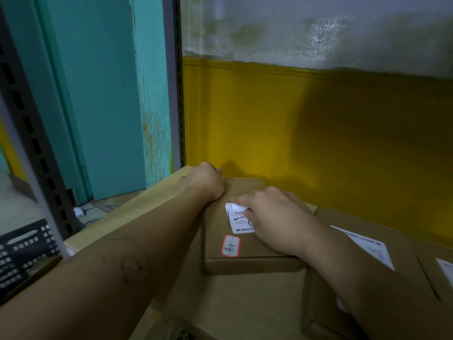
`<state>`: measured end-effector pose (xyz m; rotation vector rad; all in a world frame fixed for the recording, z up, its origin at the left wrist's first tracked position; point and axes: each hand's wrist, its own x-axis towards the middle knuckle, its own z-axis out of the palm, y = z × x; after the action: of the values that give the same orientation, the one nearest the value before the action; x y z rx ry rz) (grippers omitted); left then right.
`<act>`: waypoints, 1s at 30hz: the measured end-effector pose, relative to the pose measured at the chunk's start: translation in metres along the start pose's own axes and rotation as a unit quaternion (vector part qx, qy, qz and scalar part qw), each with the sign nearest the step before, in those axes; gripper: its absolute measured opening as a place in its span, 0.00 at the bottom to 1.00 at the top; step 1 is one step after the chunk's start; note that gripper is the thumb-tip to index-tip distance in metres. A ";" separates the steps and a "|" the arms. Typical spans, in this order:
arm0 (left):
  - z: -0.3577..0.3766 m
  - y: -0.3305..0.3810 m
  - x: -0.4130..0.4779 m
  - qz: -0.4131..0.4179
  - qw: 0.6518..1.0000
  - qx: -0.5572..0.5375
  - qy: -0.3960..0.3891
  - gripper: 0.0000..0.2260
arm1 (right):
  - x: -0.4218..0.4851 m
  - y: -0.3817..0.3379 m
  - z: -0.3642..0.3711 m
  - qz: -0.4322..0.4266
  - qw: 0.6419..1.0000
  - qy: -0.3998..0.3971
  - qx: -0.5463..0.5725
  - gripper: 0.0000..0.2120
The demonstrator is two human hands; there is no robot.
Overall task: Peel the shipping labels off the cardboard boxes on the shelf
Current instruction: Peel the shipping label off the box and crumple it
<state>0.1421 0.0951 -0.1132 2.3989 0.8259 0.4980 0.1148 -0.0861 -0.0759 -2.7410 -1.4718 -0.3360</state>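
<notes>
Head view: right hand (272, 217) fingers pinch curled label (239, 224); left hand (203, 182) fingers curled over box (247, 251) edge

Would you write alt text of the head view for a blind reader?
The right hand pinches the curled corner of a white label on a small box that the left hand holds. Another labelled box lies to its right.

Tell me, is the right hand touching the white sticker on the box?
Touching. In the head view the right hand pinches the curled-up top edge of the white label on the small box.
</notes>
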 end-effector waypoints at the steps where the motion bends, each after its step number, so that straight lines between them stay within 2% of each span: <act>1: 0.000 0.000 0.000 0.001 1.000 0.006 0.000 0.17 | 0.001 0.001 0.000 0.002 1.000 -0.003 0.004 0.15; 4: 0.000 0.000 0.001 0.005 1.000 0.019 0.000 0.16 | 0.002 0.008 0.000 0.009 0.999 -0.003 0.047 0.17; 10: -0.001 0.002 -0.001 0.012 1.000 0.027 -0.003 0.14 | 0.009 0.016 0.004 0.020 0.996 0.058 0.063 0.22; 17: 0.001 -0.001 0.002 0.014 1.000 0.017 -0.013 0.15 | 0.013 0.023 0.007 0.048 0.991 0.082 0.092 0.19; 23: 0.003 -0.002 0.004 0.011 1.000 0.014 -0.012 0.15 | 0.010 0.031 0.003 0.047 0.968 0.132 0.206 0.09; 25: 0.004 -0.003 0.006 0.010 1.000 0.018 -0.010 0.16 | 0.008 0.030 0.001 0.042 0.967 0.120 0.221 0.03; 30: 0.008 -0.006 0.011 0.006 1.000 0.017 -0.009 0.18 | 0.006 0.027 0.005 0.025 0.974 0.027 0.224 0.09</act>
<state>0.1515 0.1032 -0.1213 2.4363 0.8199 0.4706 0.1415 -0.0956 -0.0770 -2.3833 -1.2734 -0.0626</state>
